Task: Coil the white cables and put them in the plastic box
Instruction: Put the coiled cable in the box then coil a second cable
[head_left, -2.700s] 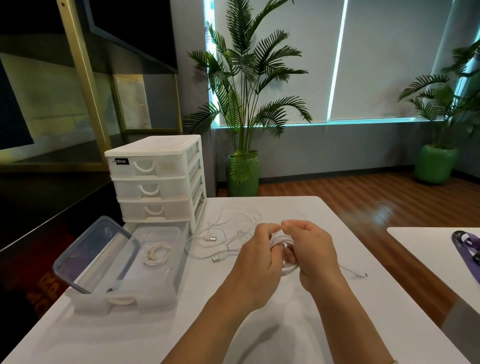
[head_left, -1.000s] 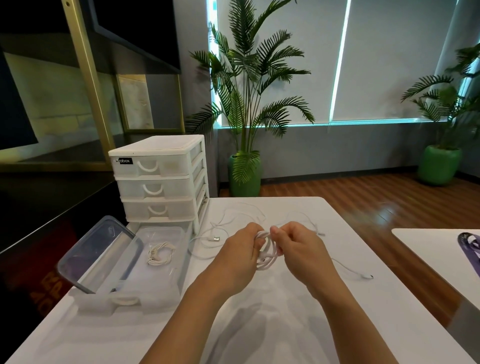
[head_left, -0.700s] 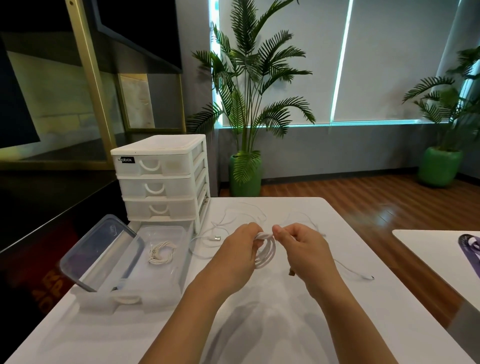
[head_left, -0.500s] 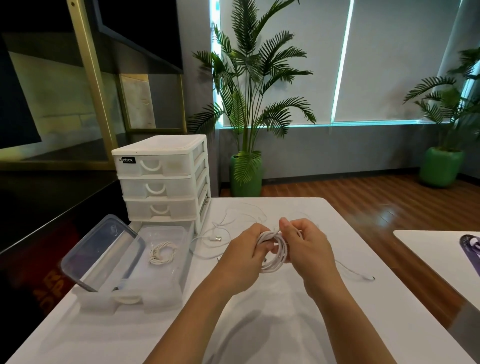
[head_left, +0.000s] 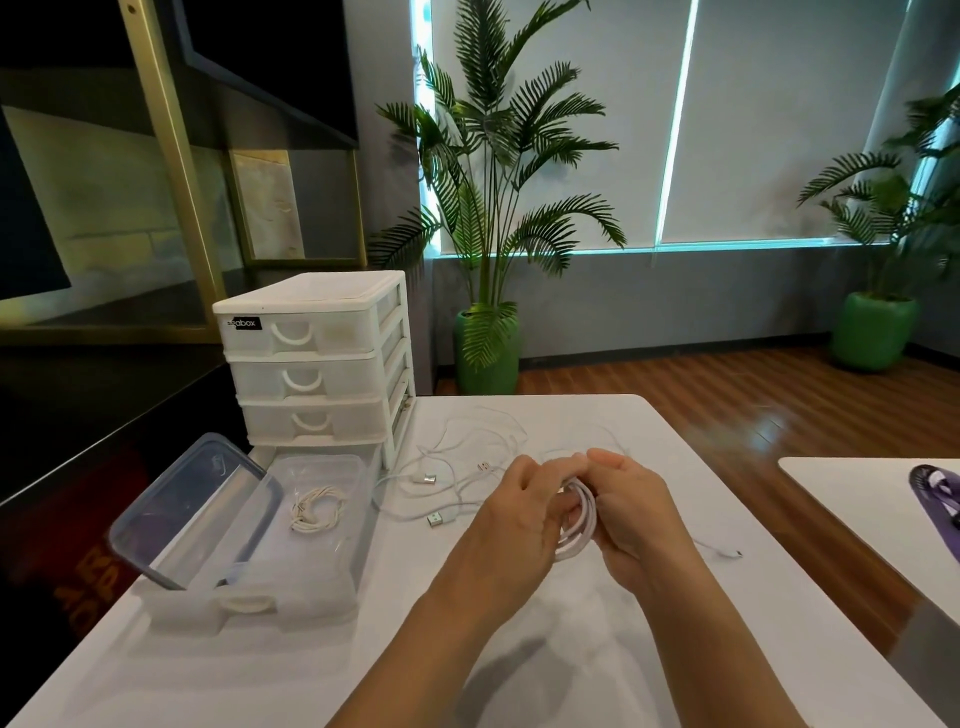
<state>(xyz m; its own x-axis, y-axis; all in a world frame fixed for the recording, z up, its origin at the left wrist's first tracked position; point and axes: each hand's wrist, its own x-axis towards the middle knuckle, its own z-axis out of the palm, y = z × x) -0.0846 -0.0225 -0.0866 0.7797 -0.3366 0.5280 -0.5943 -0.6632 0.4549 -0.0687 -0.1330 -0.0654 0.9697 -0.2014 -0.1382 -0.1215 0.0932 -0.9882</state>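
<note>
I am holding the half-wound white round cable coil (head_left: 581, 525) above the white table (head_left: 545, 649), left hand (head_left: 511, 525) gripping the loops, right hand (head_left: 631, 512) pinching the strand. The loose tail is trailing right to its small plug (head_left: 735, 554). Judgement: keep loops equal, feed slack without twisting, pin the end. The clear rectangular plastic box (head_left: 260, 582) is sitting open to the left, one thin coiled white cable (head_left: 318, 514) already inside; more loose white cables (head_left: 457, 467) are waiting

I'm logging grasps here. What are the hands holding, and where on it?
Both hands grip one white cable coil: the left hand holds its left side, the right hand its right side. The cable's free end trails on the table.
</note>
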